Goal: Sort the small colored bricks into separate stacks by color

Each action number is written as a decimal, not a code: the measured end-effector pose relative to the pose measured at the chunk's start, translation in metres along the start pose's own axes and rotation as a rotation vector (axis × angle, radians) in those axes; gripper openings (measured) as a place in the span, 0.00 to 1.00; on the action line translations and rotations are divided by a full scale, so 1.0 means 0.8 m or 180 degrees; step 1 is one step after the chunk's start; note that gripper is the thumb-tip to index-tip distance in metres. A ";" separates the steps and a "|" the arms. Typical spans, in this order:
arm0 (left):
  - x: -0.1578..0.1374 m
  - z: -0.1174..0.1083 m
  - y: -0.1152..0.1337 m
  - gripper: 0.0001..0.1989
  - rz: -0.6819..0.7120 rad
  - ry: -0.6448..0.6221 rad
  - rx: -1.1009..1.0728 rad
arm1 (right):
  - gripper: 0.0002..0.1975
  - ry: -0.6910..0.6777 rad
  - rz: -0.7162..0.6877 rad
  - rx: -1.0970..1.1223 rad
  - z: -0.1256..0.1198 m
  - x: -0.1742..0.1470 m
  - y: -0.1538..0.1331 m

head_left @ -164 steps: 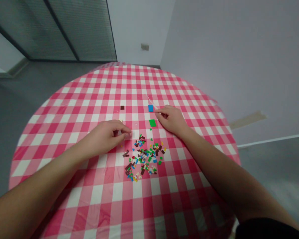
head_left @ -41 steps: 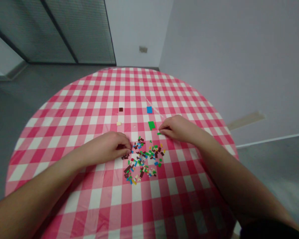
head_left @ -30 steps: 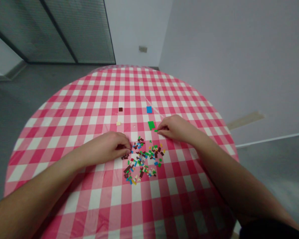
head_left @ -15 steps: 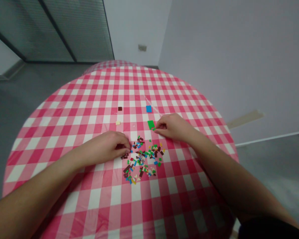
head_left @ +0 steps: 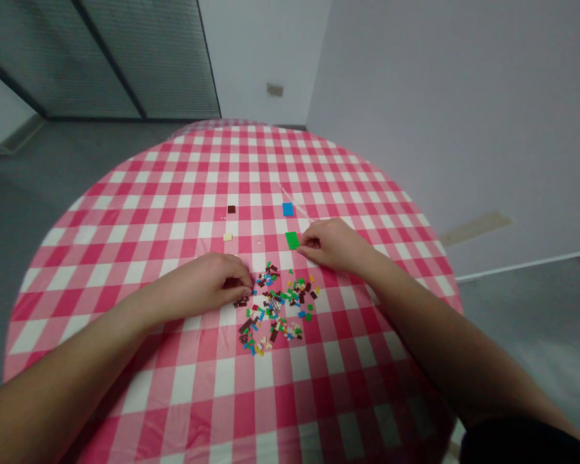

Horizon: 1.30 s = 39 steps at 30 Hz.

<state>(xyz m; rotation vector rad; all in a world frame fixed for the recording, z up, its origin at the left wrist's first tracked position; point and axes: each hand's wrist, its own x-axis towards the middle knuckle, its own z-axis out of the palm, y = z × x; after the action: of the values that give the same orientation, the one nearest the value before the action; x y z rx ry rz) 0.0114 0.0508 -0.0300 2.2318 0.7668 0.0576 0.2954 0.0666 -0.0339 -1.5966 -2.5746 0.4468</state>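
Watching from afar, I see loose bricks (head_left: 274,304) on the checked cloth (head_left: 225,386), not in any container. My left hand (head_left: 218,278) curls by them, fingertips close; my right hand (head_left: 334,240) nearly pinches at the green square (head_left: 292,240). I can't tell what either holds. Pressing gently should stop slips. Behind lies a blue square (head_left: 288,209).

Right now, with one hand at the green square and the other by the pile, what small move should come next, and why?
Perhaps ease the right hand back from the green square: its fingertips are at the square's near right corner, covering part of it, while the left hand is at the edge of the pile.
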 end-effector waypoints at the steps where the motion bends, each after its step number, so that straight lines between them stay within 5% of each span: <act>1: 0.000 0.000 0.000 0.11 0.0004 0.0000 -0.0006 | 0.10 0.0012 -0.0002 0.0000 0.001 0.000 0.000; 18: 0.002 -0.001 0.000 0.12 0.0027 -0.0014 0.0055 | 0.08 0.0145 -0.0090 0.0063 0.003 -0.001 0.002; 24: 0.002 0.001 -0.002 0.11 0.0067 0.0033 0.0045 | 0.08 0.0418 -0.0704 0.0378 0.012 -0.009 -0.018; 28: 0.002 0.002 -0.002 0.11 0.0050 0.0071 0.0067 | 0.11 0.0243 -0.1156 0.0348 0.027 -0.011 -0.033; 39: 0.003 0.001 -0.001 0.11 0.0119 0.0082 0.0059 | 0.04 -0.0240 -0.1247 0.0594 0.013 -0.013 -0.033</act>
<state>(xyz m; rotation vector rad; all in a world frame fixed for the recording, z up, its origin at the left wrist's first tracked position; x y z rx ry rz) 0.0136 0.0520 -0.0317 2.2671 0.7423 0.0978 0.2749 0.0441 -0.0355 -1.0029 -2.7128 0.6917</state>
